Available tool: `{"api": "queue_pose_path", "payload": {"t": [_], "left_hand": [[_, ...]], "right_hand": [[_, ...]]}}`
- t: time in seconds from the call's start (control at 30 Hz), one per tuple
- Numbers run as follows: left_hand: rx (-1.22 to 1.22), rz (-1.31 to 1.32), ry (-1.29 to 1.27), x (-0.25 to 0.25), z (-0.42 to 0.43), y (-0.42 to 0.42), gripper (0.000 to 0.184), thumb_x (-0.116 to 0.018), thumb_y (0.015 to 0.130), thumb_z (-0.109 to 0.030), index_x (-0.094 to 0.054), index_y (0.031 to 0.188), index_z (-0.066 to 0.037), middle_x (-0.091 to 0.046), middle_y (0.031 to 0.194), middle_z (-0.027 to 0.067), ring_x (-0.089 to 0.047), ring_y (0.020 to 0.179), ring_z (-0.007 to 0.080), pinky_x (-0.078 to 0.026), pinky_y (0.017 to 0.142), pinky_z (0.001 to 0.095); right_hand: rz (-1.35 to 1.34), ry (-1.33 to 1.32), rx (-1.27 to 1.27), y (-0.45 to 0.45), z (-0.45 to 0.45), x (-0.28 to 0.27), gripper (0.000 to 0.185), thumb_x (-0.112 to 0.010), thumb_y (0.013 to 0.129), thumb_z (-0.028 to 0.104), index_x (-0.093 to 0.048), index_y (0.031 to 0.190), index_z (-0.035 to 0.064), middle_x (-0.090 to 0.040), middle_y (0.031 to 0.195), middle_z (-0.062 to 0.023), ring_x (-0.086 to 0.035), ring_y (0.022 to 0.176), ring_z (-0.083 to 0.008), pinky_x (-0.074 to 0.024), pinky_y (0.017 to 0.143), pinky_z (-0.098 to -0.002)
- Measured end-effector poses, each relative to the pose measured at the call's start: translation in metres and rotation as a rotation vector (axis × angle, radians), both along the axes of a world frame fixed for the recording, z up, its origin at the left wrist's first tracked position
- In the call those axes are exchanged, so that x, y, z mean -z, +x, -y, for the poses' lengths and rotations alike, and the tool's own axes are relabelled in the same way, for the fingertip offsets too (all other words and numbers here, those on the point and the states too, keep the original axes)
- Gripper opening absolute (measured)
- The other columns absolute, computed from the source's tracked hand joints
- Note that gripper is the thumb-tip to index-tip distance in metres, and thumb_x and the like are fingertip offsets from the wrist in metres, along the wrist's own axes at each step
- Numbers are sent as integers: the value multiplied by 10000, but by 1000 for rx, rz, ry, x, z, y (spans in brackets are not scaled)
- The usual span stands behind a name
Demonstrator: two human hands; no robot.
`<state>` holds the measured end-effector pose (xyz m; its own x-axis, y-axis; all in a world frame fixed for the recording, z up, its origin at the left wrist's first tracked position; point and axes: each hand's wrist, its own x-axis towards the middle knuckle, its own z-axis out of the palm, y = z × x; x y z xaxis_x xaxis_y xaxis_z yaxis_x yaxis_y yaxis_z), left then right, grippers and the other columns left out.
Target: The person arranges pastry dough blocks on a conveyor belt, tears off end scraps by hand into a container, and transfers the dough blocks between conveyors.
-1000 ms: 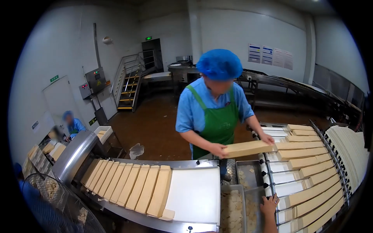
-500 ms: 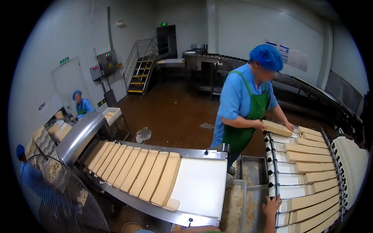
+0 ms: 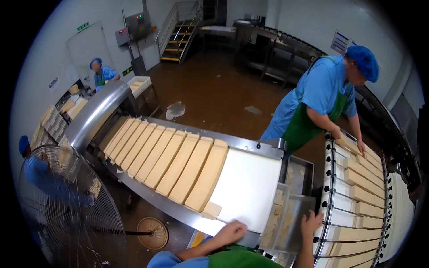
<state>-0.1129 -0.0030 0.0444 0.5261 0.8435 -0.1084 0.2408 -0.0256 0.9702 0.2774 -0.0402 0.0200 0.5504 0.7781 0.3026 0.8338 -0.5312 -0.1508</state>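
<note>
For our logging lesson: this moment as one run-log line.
left hand: near belt; right hand: open, near right conveyor; co-worker: touching slab

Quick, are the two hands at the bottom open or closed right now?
Left hand: loosely curled, can't tell if fully closed.
Right hand: open and spread, nothing seen in it.

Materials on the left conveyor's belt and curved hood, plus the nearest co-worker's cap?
White belt: likely plastic or coated fabric; smooth, slightly glossy.
Curved hood: probably stainless steel; polished, bright silvery highlights.
Blue cap: thin, wrinkled plastic film or nonwoven; can't tell which.
</note>
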Motion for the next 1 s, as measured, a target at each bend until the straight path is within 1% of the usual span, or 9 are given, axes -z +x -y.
{"api": "queue_pose_path", "payload": {"t": [0.07, 0.1, 0.17, 0.27, 0.4, 0.53, 0.7, 0.8, 1.0], "left_hand": [[-396, -149, 252, 13, -11, -32, 261, -641, 852, -166, -608, 1061, -13, -581, 1000, 169, -584, 890, 302, -483, 804, 372], [-460, -272, 359, 1, -19, -53, 399, -668, 807, -177, -548, 1133, 22, -534, 1061, 239, -497, 1023, 394, -417, 893, 443], [-625, -523, 225, -13, -25, -84, 653, -721, 759, -230, -413, 1260, 54, -437, 1148, 303, -450, 1059, 445, -392, 929, 471], [-747, -608, 110, -5, -31, -116, 754, -742, 743, -199, -322, 1310, 67, -381, 1160, 289, -454, 1055, 432, -388, 937, 452], [-685, -499, 2, 17, -40, -132, 842, -769, 728, -260, -269, 1320, 69, -312, 1213, 308, -439, 1075, 476, -438, 907, 460], [-584, -425, -100, 2, -47, -125, 893, -793, 706, -230, -232, 1326, 83, -272, 1230, 322, -437, 1087, 488, -441, 928, 450], [-540, -417, 31, 24, -52, -120, 957, -790, 701, -215, -174, 1341, 140, -266, 1258, 333, -414, 1130, 497, -411, 977, 442], [-518, -477, -30, 27, -59, -119, 965, -785, 707, -239, -175, 1350, 141, -294, 1249, 332, -422, 1144, 492, -425, 966, 435], [-429, -611, -84, 20, -71, -118, 951, -803, 673, -254, -218, 1304, 149, -354, 1152, 311, -498, 1019, 466, -475, 879, 431]], "right_hand": [[-60, -4, -185, -38, -29, -8, 412, -702, 715, 223, -608, 1101, 115, -348, 1388, -228, -247, 1322, -439, -243, 1028, -553], [-100, -19, -267, -56, -44, -4, 426, -695, 720, 224, -601, 1117, 103, -359, 1377, -230, -255, 1314, -442, -243, 1026, -550], [-179, -55, -401, -97, -76, -4, 453, -681, 734, 238, -587, 1145, 75, -369, 1365, -231, -268, 1300, -445, -243, 1022, -548], [-185, -186, -485, -162, -128, -8, 535, -662, 760, 276, -534, 1219, 32, -354, 1376, -233, -269, 1296, -450, -235, 1023, -557], [-211, -301, -527, -233, -203, 17, 696, -614, 819, 370, -370, 1370, 24, -280, 1439, -231, -239, 1327, -421, -242, 1031, -549], [-278, -245, -579, -294, -274, 15, 701, -561, 852, 438, -343, 1406, 68, -239, 1466, -221, -238, 1335, -403, -249, 1035, -532], [-289, -285, -599, -341, -345, 6, 681, -496, 867, 529, -303, 1448, 231, -149, 1516, -207, -330, 1298, -390, -365, 984, -497], [-245, -372, -541, -356, -367, 1, 687, -470, 869, 560, -295, 1451, 239, -130, 1527, -199, -369, 1270, -390, -407, 953, -491], [-291, -542, -400, -366, -365, -24, 711, -516, 820, 542, -343, 1380, 139, -296, 1384, -207, -460, 1168, -393, -440, 923, -473]]}}
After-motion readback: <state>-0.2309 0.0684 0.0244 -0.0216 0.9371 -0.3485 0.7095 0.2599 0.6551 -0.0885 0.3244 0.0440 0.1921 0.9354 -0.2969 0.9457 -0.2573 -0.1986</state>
